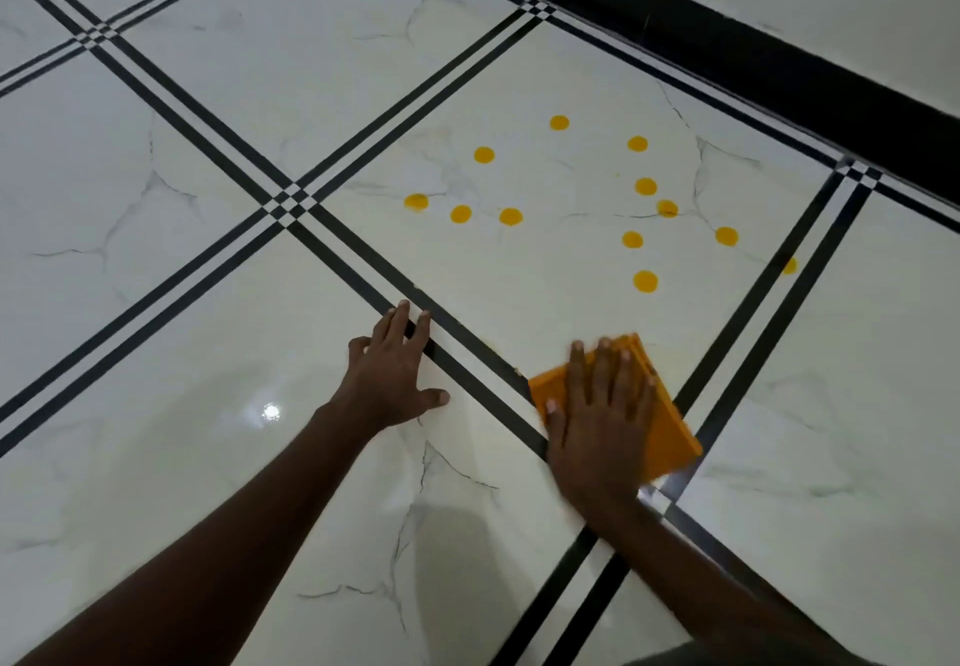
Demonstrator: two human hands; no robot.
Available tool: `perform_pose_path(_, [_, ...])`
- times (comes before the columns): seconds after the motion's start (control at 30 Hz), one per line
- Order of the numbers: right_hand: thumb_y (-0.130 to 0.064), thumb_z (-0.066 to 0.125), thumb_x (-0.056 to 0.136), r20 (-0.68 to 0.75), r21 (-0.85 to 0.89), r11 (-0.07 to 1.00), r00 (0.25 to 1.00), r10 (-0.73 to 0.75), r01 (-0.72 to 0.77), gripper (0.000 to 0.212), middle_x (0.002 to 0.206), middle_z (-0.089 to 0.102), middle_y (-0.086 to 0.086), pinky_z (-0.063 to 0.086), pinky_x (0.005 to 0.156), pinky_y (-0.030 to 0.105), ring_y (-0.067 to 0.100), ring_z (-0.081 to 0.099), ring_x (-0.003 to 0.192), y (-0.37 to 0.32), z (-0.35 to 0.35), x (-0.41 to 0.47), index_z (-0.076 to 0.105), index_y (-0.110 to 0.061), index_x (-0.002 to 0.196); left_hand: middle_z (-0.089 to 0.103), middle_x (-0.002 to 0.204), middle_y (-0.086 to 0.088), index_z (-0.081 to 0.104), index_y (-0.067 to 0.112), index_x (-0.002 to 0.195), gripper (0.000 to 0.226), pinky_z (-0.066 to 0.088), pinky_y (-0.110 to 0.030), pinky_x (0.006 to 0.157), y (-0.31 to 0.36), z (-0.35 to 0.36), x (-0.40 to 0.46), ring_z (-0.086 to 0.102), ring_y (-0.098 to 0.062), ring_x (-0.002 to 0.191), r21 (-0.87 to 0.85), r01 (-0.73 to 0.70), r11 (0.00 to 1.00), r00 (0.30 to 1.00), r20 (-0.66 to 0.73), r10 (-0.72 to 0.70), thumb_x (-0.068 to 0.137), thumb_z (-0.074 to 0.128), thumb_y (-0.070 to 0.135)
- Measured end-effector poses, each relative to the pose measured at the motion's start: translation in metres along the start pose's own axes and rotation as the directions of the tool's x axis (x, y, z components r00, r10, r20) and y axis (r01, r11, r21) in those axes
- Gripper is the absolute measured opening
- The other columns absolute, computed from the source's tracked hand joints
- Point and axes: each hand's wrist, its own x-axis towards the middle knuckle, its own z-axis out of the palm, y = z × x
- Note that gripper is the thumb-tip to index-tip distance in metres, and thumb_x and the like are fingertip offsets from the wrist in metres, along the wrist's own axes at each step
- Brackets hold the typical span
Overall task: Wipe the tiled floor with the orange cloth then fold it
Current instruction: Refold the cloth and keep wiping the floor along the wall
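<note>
Orange cloth (670,421) pressed flat under splayed right hand (602,416); left hand (395,369) braced open on tiled floor (208,198). Yellow spots (645,281) unwiped; firm overlapping strokes advised.

orange cloth (660,405): center hidden under right hand (602,421), far edge motion-blurred | both forearms cut off at bottom frame edge | yellow spot (789,265) at right: partly lost on dark stripe

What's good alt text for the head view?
A person's right hand presses a folded orange cloth flat on a white marble-look tiled floor with black stripe borders. The left hand rests open on the floor beside it. Yellow-orange spots dot the tile beyond the cloth.
</note>
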Motion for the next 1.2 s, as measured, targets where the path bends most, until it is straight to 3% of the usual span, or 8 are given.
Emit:
perform_pose_path(0.1, [-0.056,0.030,0.100,0.052,0.064,0.976,0.976,-0.210,0.206,0.080,0.172,-0.002,0.015,0.005,0.124,0.065,0.041,-0.002,0.158,-0.032,0.008,-0.038,0.000,-0.022,0.165,-0.015,0.166,-0.013,-0.008,0.018,0.159,0.112,0.016,-0.050,0.119,0.001,0.001,0.000,-0.009,-0.028,0.154,0.030,-0.004,1.000,1.000,0.014,0.004,0.084,0.062,0.064])
perform_pose_path(0.2, [-0.053,0.033,0.101,0.021,0.033,0.896,0.896,-0.444,0.443,0.075,0.173,0.006,0.010,0.007,0.125,0.062,0.036,0.002,0.160,-0.044,0.012,0.039,0.007,-0.026,0.165,-0.018,0.165,-0.013,-0.011,0.019,0.159,0.117,0.013,-0.050,0.120,-0.002,-0.004,0.002,-0.010,-0.029,0.154,0.071,-0.021,0.997,0.997,0.070,0.016,0.083,0.065,0.063])
perform_pose_path(0.4, [-0.048,0.029,0.101,-0.074,-0.035,0.998,0.996,-0.045,0.042,0.070,0.171,0.017,0.014,0.013,0.123,0.063,0.038,0.014,0.157,0.020,-0.003,0.102,0.015,-0.022,0.165,-0.025,0.163,-0.016,-0.016,0.019,0.158,0.136,0.009,-0.051,0.121,0.009,-0.013,0.008,-0.016,-0.033,0.152,0.108,-0.059,0.992,0.993,0.111,0.047,0.070,0.075,0.068])
perform_pose_path(0.63, [-0.051,0.034,0.099,-0.032,-0.021,0.939,0.938,-0.345,0.344,0.073,0.172,0.012,0.012,0.009,0.124,0.063,0.037,0.008,0.159,-0.024,0.005,0.118,0.016,-0.023,0.165,-0.013,0.165,-0.019,-0.013,0.014,0.157,0.150,0.022,-0.054,0.118,0.057,-0.013,0.027,-0.004,-0.040,0.152,0.201,0.016,0.980,0.994,0.105,-0.038,0.057,0.087,0.060])
perform_pose_path(0.77, [-0.051,0.027,0.097,-0.046,0.008,0.998,0.997,-0.064,0.065,0.072,0.171,0.021,0.010,0.009,0.125,0.060,0.035,0.015,0.158,0.030,-0.003,0.173,0.021,-0.024,0.164,-0.008,0.164,-0.018,-0.010,0.011,0.158,0.145,0.026,-0.053,0.117,0.058,-0.023,0.028,0.001,-0.039,0.152,0.233,0.017,0.972,0.985,0.161,-0.055,0.060,0.087,0.056])
perform_pose_path(0.97, [-0.049,0.032,0.096,-0.107,0.067,0.957,0.952,0.287,-0.281,0.080,0.167,0.024,0.024,0.009,0.125,0.062,0.042,0.018,0.155,0.055,-0.010,0.124,0.025,0.002,0.158,0.026,0.155,-0.013,0.018,0.012,0.156,0.113,0.036,-0.050,0.111,0.069,-0.052,0.042,0.024,-0.033,0.145,0.293,0.017,0.956,0.983,0.172,-0.070,0.071,0.077,0.058])
perform_pose_path(1.07, [-0.049,0.031,0.095,-0.056,0.064,0.995,0.995,0.081,-0.077,0.079,0.168,0.022,0.023,0.008,0.125,0.063,0.042,0.016,0.156,0.013,-0.008,0.166,0.028,0.000,0.157,0.044,0.139,-0.009,0.037,0.016,0.149,0.093,0.044,-0.046,0.105,0.065,-0.074,0.051,0.042,-0.029,0.131,0.251,0.019,0.968,0.966,0.246,-0.083,0.074,0.077,0.054])
perform_pose_path(1.2, [-0.051,0.024,0.095,0.043,0.005,0.979,0.978,-0.204,0.204,0.080,0.170,0.013,0.022,0.004,0.124,0.065,0.042,0.008,0.158,-0.024,-0.006,0.194,0.025,-0.004,0.160,0.026,0.159,-0.012,0.016,0.019,0.159,0.109,0.034,-0.048,0.115,0.062,-0.079,0.052,0.027,-0.033,0.146,0.129,0.014,0.992,0.945,0.321,-0.055,0.076,0.079,0.050])
